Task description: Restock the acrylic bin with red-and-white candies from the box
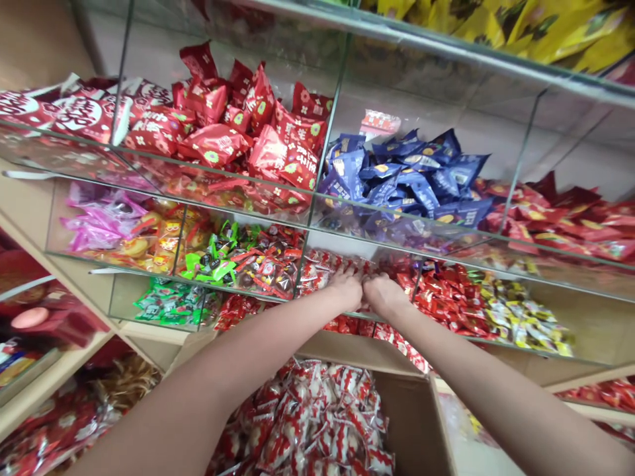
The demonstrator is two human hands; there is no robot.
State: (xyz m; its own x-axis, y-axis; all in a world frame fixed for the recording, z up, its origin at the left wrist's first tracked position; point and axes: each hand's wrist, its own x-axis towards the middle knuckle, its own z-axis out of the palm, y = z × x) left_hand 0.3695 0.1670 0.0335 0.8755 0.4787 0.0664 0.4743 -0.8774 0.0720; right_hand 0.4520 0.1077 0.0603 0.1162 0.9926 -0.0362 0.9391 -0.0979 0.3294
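Note:
Both my arms reach forward into a glass bin (347, 254) in the middle tier of a candy display. My left hand (346, 289) and my right hand (384, 293) lie side by side, knuckles up, pressed into a heap of red-and-white wrapped candies (322, 268). Their fingers dig down among the wrappers, so I cannot see whether they grip anything. Below my arms stands an open cardboard box (411, 416) full of the same red-and-white candies (317, 423).
Glass compartments hold red packets (238, 125), blue packets (411, 175), green candies (218, 254), pink wrappers (94, 221) and yellow-white sweets (520, 311). Yellow packs (520, 26) fill the top shelf. Wooden shelving (44, 383) runs down the left.

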